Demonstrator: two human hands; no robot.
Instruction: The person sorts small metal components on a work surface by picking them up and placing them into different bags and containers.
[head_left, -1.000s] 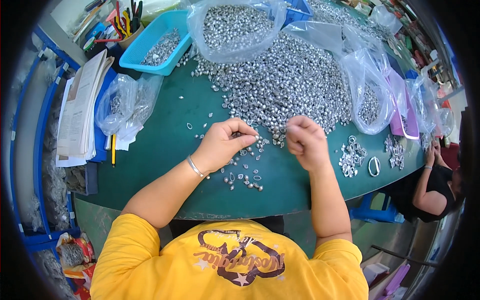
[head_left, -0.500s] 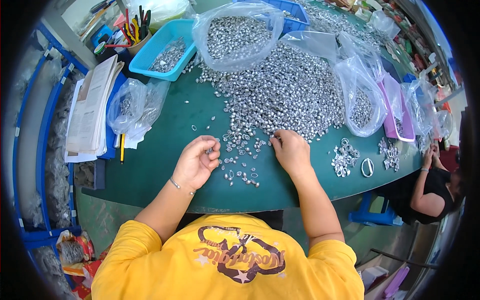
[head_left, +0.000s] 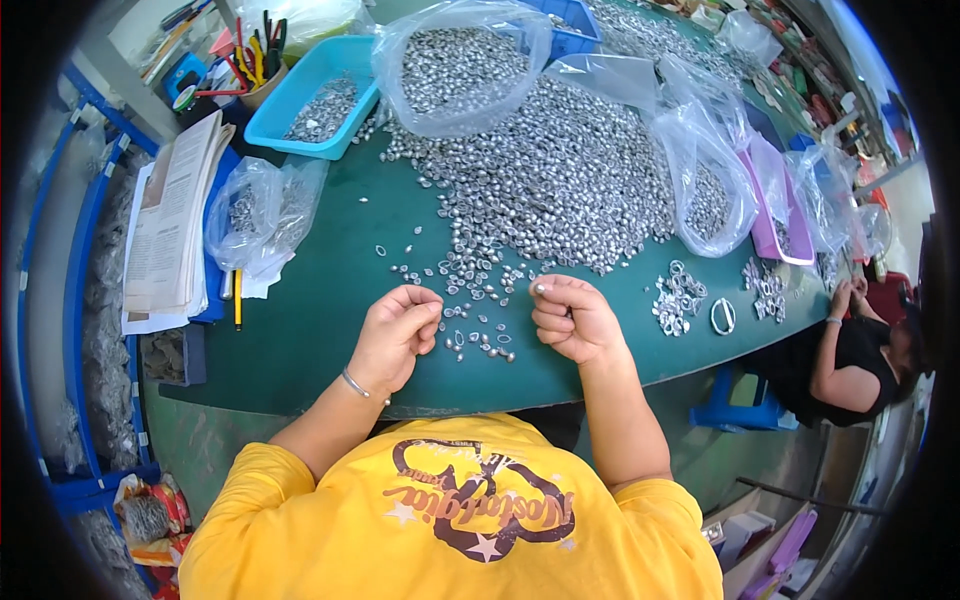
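Observation:
A large heap of small silver metal pieces (head_left: 570, 170), rounded and drop-shaped, spreads over the green table. My left hand (head_left: 396, 335) is closed, thumb against forefinger, just left of the loose pieces. Whatever it may hold is hidden. Curled fingers of my right hand (head_left: 578, 320) pinch a small silver metal piece (head_left: 541, 288) between thumb and forefinger; something dark shows under the curled fingers. Between the hands lie scattered silver pieces (head_left: 487, 345), some of them open oval rings.
Around the heap stand a turquoise basket (head_left: 262, 130), clear plastic bags (head_left: 455, 125) and a purple tray (head_left: 768, 240). Papers (head_left: 170, 220) lie at left. Sorted piles (head_left: 675, 300) and an oval ring (head_left: 723, 316) lie at right. Another person (head_left: 850, 370) sits far right.
My right hand has turned over and come away from the heap's near edge, with a silver piece at its fingertips. My left hand has turned, its thumb and forefinger now together.

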